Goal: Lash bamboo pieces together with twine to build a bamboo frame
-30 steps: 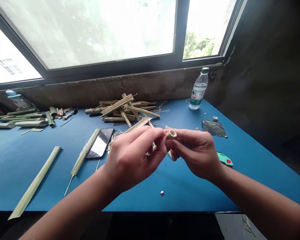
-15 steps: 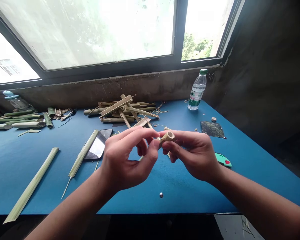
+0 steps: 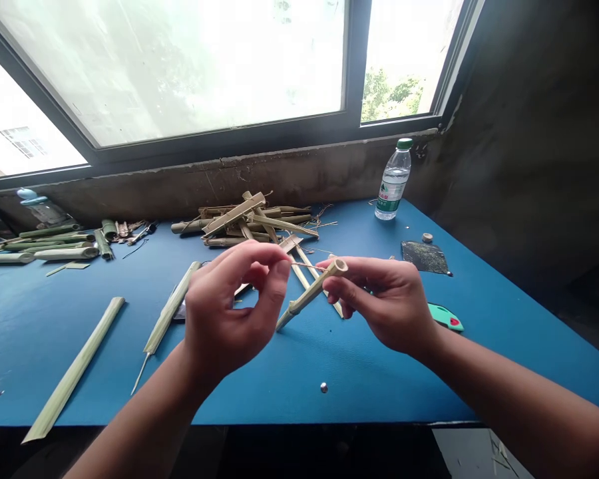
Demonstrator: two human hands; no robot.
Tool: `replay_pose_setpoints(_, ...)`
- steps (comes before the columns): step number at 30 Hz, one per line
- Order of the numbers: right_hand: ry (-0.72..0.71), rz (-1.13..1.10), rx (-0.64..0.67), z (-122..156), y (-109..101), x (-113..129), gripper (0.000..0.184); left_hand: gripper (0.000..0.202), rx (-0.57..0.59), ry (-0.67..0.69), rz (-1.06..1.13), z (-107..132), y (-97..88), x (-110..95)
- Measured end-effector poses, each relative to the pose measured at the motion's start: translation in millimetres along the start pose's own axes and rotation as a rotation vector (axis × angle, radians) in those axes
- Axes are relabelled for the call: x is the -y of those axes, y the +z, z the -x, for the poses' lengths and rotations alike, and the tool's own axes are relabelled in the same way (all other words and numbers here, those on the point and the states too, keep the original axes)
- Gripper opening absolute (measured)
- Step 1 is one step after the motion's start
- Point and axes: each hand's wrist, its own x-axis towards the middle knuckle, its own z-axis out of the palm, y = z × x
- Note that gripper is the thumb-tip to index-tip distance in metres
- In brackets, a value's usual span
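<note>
My right hand (image 3: 392, 299) is closed around the upper end of a thin bamboo tube (image 3: 310, 293), which slants down to the left with its hollow end towards me. From that upper end a thin brown string (image 3: 305, 266) runs left, stretched nearly straight, to my left hand (image 3: 234, 303). My left thumb and forefinger pinch the string, the other fingers curled behind. More narrow bamboo pieces (image 3: 302, 276) show behind the tube; whether they are joined to it I cannot tell.
A pile of split bamboo (image 3: 244, 219) lies at the back, with green bamboo pieces (image 3: 64, 253) to its left. Loose bamboo strips (image 3: 74, 372) lie front left. A water bottle (image 3: 393, 179), dark sheet (image 3: 424, 257), green-handled tool (image 3: 445, 317) and small metal ball (image 3: 324, 388) are also on the table.
My left hand has moved left, away from the bamboo tube, drawing out the string between the hands. More of the tube shows now. My right hand has hardly moved.
</note>
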Motion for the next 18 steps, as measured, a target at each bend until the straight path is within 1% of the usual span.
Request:
replay_pose_setpoints(3, 0.000, 0.003, 0.009, -0.2, -0.2, 1.1, 0.023, 0.015, 0.015, -0.065, 0.068, -0.1, -3.9, -0.8)
replay_pose_setpoints(4, 0.000, 0.004, 0.012, -0.1, -0.3, 1.5, 0.024, 0.017, 0.041, -0.083, 0.098, -0.2, -3.7, -0.9)
replay_pose_setpoints(6, -0.005, 0.001, 0.021, 0.1, -0.4, 1.9, 0.025, 0.027, 0.118, -0.099, 0.141, -0.5, -1.4, -0.6)
replay_pose_setpoints(8, -0.015, -0.003, 0.024, 0.0, -0.2, 1.7, 0.024, 0.038, 0.185, -0.068, 0.126, -0.7, 2.8, 0.2)
replay_pose_setpoints(9, -0.019, -0.003, 0.021, -0.2, -0.1, 1.6, 0.024, 0.038, 0.198, -0.040, 0.105, -0.7, 4.9, 0.6)
replay_pose_setpoints(10, -0.020, -0.003, 0.016, -0.5, 0.1, 1.5, 0.023, 0.034, 0.194, -0.012, 0.087, -0.5, 6.7, 0.9)
replay_pose_setpoints(11, -0.018, -0.003, 0.011, -0.8, 0.2, 1.5, 0.023, 0.029, 0.178, 0.009, 0.073, -0.2, 7.8, 0.9)
replay_pose_setpoints(13, -0.005, -0.004, 0.007, -1.2, 0.3, 1.7, 0.022, 0.022, 0.109, 0.014, 0.078, 0.9, 7.7, 0.6)
replay_pose_setpoints(18, 0.041, -0.031, 0.005, -1.7, -0.3, 1.2, 0.026, 0.010, -0.108, -0.114, 0.207, 0.7, 0.8, 2.7)
